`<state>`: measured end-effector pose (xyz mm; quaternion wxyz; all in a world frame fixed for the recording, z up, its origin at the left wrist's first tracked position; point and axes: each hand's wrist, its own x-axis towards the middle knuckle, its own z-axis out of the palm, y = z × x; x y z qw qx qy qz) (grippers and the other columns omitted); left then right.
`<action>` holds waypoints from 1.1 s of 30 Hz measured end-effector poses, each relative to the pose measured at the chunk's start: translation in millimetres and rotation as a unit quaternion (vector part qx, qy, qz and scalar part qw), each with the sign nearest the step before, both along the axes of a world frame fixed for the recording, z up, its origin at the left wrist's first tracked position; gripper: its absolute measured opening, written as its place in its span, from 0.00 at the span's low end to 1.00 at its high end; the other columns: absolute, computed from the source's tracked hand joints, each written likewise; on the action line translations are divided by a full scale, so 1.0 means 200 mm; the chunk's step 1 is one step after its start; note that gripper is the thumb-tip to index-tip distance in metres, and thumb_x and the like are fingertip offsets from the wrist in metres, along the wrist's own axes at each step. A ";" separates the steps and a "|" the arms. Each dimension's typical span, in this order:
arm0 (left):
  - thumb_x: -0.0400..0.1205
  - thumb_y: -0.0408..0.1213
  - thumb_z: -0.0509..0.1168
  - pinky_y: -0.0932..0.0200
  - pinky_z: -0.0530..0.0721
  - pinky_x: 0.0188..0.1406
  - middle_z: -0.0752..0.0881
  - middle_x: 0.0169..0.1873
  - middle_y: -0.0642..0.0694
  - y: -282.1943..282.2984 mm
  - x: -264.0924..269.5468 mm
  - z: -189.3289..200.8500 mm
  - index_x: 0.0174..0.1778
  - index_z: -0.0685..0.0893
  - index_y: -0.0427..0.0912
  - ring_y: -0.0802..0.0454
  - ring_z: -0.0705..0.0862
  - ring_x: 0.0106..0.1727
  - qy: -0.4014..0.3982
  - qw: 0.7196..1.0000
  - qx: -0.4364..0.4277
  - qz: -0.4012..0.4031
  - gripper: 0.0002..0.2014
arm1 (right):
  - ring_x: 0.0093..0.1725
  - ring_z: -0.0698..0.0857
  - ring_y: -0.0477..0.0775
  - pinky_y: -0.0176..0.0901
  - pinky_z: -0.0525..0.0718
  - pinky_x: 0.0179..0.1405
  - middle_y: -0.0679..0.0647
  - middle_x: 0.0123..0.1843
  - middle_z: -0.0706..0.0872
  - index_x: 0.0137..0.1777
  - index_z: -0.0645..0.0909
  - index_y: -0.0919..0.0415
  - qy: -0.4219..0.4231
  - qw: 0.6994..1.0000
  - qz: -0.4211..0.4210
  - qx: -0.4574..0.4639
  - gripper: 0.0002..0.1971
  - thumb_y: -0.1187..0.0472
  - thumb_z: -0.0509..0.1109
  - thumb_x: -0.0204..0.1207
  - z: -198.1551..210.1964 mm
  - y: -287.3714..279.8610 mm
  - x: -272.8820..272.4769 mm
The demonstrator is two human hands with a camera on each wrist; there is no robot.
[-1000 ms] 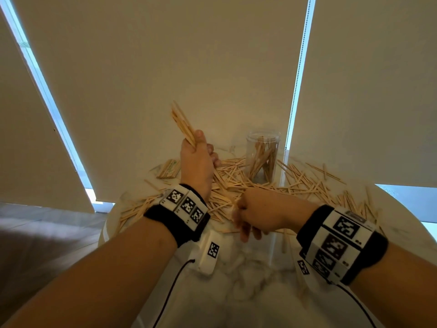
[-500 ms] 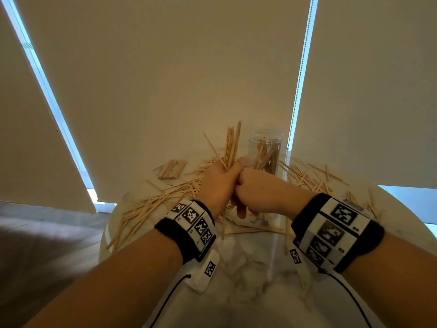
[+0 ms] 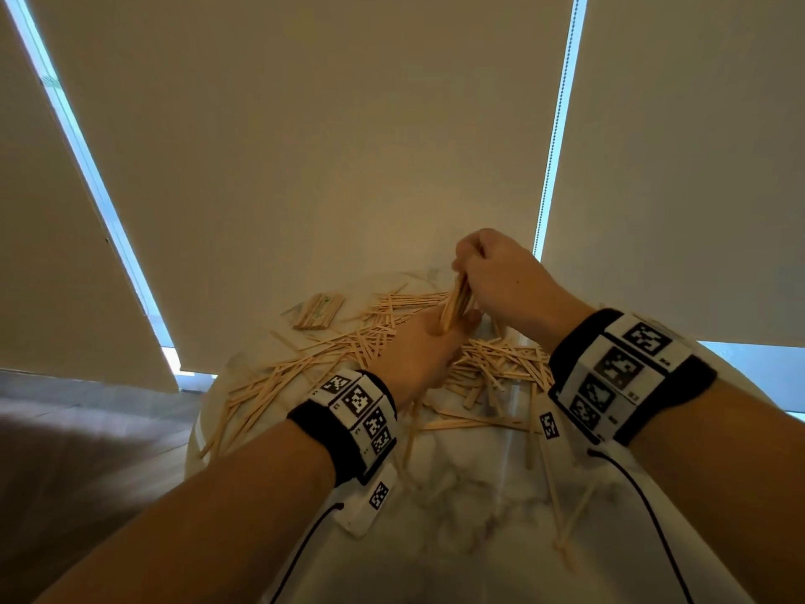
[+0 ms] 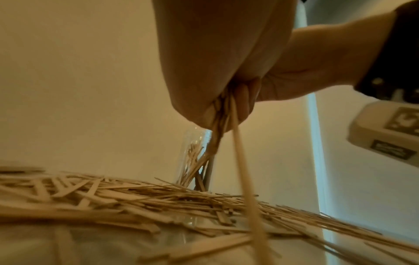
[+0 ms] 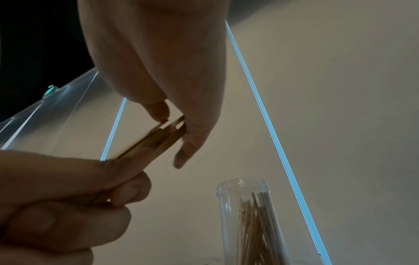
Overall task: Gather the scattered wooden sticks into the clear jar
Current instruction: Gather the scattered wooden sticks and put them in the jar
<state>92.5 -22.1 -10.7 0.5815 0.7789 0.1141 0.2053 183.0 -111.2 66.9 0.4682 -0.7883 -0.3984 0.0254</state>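
Note:
My left hand grips a bundle of wooden sticks upright over the pile, and one stick hangs loose below the fist. My right hand is above it, with thumb and fingers pinching the top ends of the bundle. The clear jar stands just beyond the hands with several sticks inside; it also shows in the left wrist view as the jar. In the head view my hands hide it. Scattered sticks cover the far half of the round marble table.
A flat packet of sticks lies at the far left of the table. A few loose sticks lie near my right wrist. Closed blinds hang close behind the table; its left edge drops to the floor.
My left hand carried the bundle from the left towards the jar. My right hand left the pile, met the left hand, then rose to the bundle's top ends.

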 end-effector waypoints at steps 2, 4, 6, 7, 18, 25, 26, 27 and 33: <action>0.90 0.50 0.62 0.60 0.66 0.19 0.69 0.21 0.51 -0.02 0.01 0.00 0.39 0.71 0.44 0.52 0.64 0.20 -0.007 1.000 -0.008 -0.008 0.18 | 0.44 0.88 0.48 0.35 0.83 0.34 0.52 0.48 0.89 0.54 0.82 0.55 -0.019 1.000 0.008 0.011 0.13 0.59 0.55 0.87 0.01 0.01 0.01; 0.90 0.50 0.62 0.60 0.66 0.20 0.68 0.21 0.51 -0.03 0.01 0.00 0.39 0.70 0.44 0.52 0.63 0.21 -0.016 1.000 -0.018 -0.015 0.18 | 0.44 0.89 0.50 0.38 0.86 0.37 0.51 0.45 0.90 0.48 0.84 0.55 -0.036 0.999 0.015 0.007 0.14 0.61 0.56 0.85 0.03 0.01 0.02; 0.90 0.50 0.63 0.59 0.65 0.20 0.67 0.21 0.50 -0.04 0.02 0.00 0.38 0.68 0.45 0.52 0.63 0.21 -0.029 0.999 -0.040 -0.015 0.18 | 0.46 0.89 0.50 0.39 0.84 0.38 0.49 0.45 0.90 0.47 0.84 0.53 -0.052 0.998 0.027 -0.004 0.14 0.60 0.56 0.85 0.06 0.00 0.02; 0.90 0.50 0.62 0.58 0.65 0.21 0.68 0.21 0.50 -0.04 0.03 0.00 0.39 0.68 0.45 0.52 0.63 0.21 -0.036 0.998 -0.046 -0.007 0.18 | 0.47 0.88 0.50 0.39 0.83 0.41 0.47 0.47 0.89 0.53 0.83 0.53 -0.049 0.998 0.035 -0.007 0.13 0.57 0.56 0.86 0.06 0.00 0.02; 0.91 0.52 0.59 0.62 0.62 0.17 0.64 0.24 0.51 0.14 0.03 0.09 0.41 0.66 0.46 0.55 0.61 0.21 -0.201 0.944 -0.200 0.169 0.18 | 0.39 0.92 0.50 0.41 0.89 0.42 0.52 0.44 0.93 0.51 0.89 0.59 0.011 0.916 0.242 -0.321 0.18 0.45 0.67 0.82 -0.25 -0.07 -0.12; 0.91 0.52 0.59 0.60 0.65 0.20 0.68 0.23 0.54 0.21 0.01 0.12 0.42 0.69 0.45 0.57 0.64 0.21 -0.231 0.929 -0.161 0.242 0.17 | 0.34 0.87 0.44 0.38 0.89 0.40 0.53 0.43 0.93 0.43 0.91 0.57 0.005 0.890 0.254 -0.378 0.10 0.56 0.70 0.82 -0.29 -0.09 -0.08; 0.91 0.53 0.60 0.59 0.66 0.20 0.69 0.23 0.54 0.24 0.00 0.12 0.41 0.70 0.46 0.57 0.65 0.20 -0.232 0.924 -0.154 0.264 0.17 | 0.33 0.87 0.45 0.38 0.89 0.40 0.54 0.43 0.93 0.42 0.91 0.57 0.005 0.886 0.239 -0.399 0.10 0.56 0.71 0.81 -0.29 -0.10 -0.06; 0.90 0.53 0.60 0.59 0.66 0.20 0.69 0.23 0.54 0.27 -0.01 0.12 0.41 0.70 0.47 0.57 0.65 0.21 -0.232 0.919 -0.149 0.281 0.17 | 0.33 0.87 0.45 0.38 0.89 0.40 0.55 0.43 0.93 0.43 0.91 0.58 0.006 0.886 0.218 -0.409 0.10 0.57 0.71 0.81 -0.29 -0.11 -0.04; 0.80 0.69 0.65 0.53 0.78 0.31 0.76 0.29 0.49 0.22 -0.02 0.04 0.43 0.76 0.45 0.51 0.73 0.28 -0.099 0.966 -0.038 0.237 0.27 | 0.31 0.89 0.45 0.37 0.88 0.36 0.52 0.37 0.92 0.45 0.89 0.62 0.030 0.964 0.149 -0.217 0.15 0.52 0.67 0.85 -0.24 -0.09 0.00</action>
